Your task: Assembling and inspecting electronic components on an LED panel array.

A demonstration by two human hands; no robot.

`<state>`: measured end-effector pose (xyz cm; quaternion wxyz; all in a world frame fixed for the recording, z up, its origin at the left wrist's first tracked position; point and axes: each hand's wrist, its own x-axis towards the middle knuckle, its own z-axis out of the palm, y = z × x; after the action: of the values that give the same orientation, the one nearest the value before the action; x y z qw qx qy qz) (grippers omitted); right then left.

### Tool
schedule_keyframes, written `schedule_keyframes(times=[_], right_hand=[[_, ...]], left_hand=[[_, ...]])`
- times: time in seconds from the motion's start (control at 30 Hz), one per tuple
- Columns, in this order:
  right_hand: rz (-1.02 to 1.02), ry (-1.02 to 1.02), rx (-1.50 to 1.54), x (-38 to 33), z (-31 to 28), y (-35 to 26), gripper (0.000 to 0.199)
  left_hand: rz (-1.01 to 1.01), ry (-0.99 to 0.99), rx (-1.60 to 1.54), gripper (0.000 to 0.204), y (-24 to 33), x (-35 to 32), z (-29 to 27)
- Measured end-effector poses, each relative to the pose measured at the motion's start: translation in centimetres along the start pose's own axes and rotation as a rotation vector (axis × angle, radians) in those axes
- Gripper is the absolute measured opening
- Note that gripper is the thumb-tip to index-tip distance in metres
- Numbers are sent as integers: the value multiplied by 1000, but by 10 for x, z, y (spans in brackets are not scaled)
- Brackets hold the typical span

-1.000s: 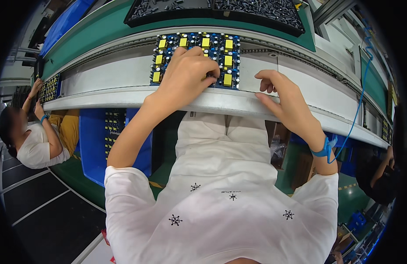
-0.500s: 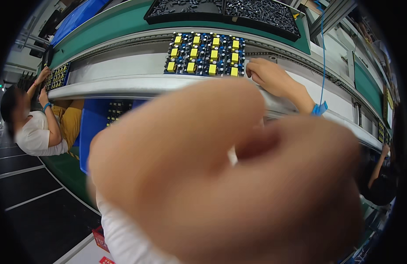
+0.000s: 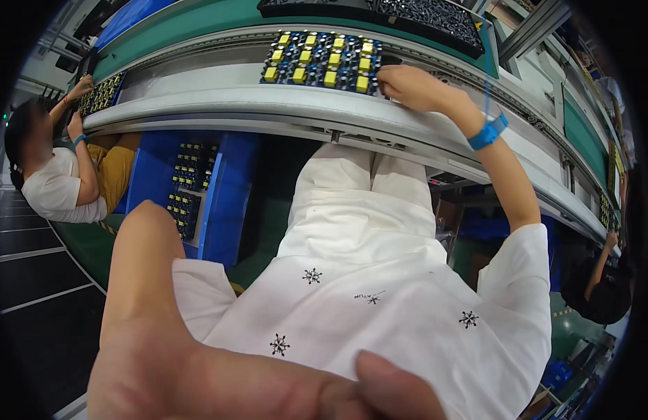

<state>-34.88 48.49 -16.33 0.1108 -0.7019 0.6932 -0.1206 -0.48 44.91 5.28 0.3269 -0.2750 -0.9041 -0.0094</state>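
Note:
A panel of circuit boards [image 3: 317, 68] lies flat on the conveyor line, crowded with yellow blocks, blue parts and small light-topped parts. My right hand [image 3: 416, 87] rests at the panel's right edge, its fingers curled against that edge. A blue wrist strap [image 3: 489, 133] with a blue cord circles my right wrist. My left arm is bent up close to the camera. My left hand [image 3: 369, 392] shows at the lower edge of the picture, with the thumb in sight and most fingers cut off or hidden, so whether it holds anything cannot be seen.
Black trays [image 3: 429, 22] of small dark parts stand behind the conveyor. Its rounded metal rail [image 3: 219, 105] runs along the front. Below it, a blue bin [image 3: 226, 203] holds more boards. One co-worker [image 3: 61, 178] handles a board panel at left; another [image 3: 604, 290] sits at far right.
My left arm and hand have dropped away from the middle of the picture, uncovering my white clothing and the blue bin. The view has shifted slightly. My right hand stays by the panel's right edge.

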Motion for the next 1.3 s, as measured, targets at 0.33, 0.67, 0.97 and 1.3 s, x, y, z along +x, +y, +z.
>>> schedule_keyframes(times=[0.33,0.67,0.97,1.3], right_hand=[[-126,-127,5,109,21,-42,24],[-209,-170,-65,222,40,-90,27],[-231,-100,-144,310,66,-137,32],[-253,-72,-206,364,77,-193,24]], left_hand=[[138,-82,135,36,27,5,-51],[-400,-99,136,36,30,7,-50],[-316,-116,304,31,32,-16,-57],[-219,-132,464,27,15,-44,-59]])
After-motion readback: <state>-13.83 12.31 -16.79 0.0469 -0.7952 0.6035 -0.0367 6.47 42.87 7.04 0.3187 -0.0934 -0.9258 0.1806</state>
